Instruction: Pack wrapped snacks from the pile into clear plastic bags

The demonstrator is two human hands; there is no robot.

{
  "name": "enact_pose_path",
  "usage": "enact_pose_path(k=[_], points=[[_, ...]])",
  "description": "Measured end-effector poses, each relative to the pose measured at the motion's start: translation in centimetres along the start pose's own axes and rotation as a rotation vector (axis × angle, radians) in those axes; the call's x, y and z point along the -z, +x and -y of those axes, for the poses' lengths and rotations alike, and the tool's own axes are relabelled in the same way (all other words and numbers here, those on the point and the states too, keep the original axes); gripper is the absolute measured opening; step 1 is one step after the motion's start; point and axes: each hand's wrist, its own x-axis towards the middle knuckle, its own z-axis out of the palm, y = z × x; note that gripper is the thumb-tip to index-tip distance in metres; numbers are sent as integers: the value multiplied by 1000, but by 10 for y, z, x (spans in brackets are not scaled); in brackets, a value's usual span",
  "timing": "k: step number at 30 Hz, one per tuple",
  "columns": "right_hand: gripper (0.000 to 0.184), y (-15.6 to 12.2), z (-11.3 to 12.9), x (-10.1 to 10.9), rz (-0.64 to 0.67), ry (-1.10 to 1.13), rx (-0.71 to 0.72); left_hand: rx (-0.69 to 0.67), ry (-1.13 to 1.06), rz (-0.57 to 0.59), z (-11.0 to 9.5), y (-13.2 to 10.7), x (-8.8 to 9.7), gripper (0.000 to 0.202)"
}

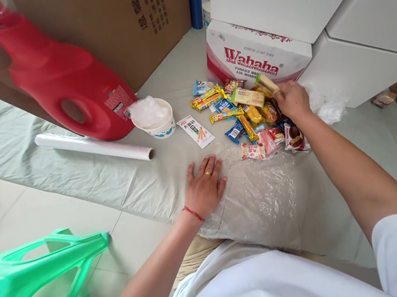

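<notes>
Right now, right hand (292,98): thumb and fingers clamped on the near end of the cream-and-green snack packet (266,82).
Packet location: over the back right of the wrapped-snack pile (253,114), just in front of the Wahaha purified water carton (256,52); contact with pile unclear.
Packet handling: judged brittle inside; light pinch, no squeezing or bending. Best lifted straight up before any sideways move, so the yellow and brown wrappers beneath don't get dragged.
Packet pointing: green free end aims away from the hand, up-left in view, toward the carton.
Packet long axis: slants from upper left to lower right, running into the fingertips; tilt off level can't be told.
Left hand (204,188): palm down, fingers apart, nothing held; beside the clear plastic bag (256,199), good as a brace.
White snack card (196,131): flat on the cloth (172,173), ahead of the left fingers, apart from them.
</notes>
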Motion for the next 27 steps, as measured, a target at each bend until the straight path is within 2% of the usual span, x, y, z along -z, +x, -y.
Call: enact_pose_path(k=[2,4,7,10,14,20,24,27], points=[[47,-1,13,2,-115,-10,27,-1,-10,4,0,0,0,53],[47,-2,24,-3,-147,-17,92,4,-16,3,0,0,0,53],[46,-5,35,-23,-54,-65,175,4,-21,8,1,0,0,53],[48,-8,34,-41,41,-143,261,-1,-25,12,2,-1,-1,54],[56,-6,26,-45,95,-179,345,1,-31,14,1,-1,0,53],[60,11,35,-39,130,-132,368,2,-28,17,1,-1,1,53],[50,24,45,-48,156,-119,300,-1,-29,15,2,-1,0,53],[46,26,50,-40,88,-95,238,-4,-35,12,3,-2,-1,53]])
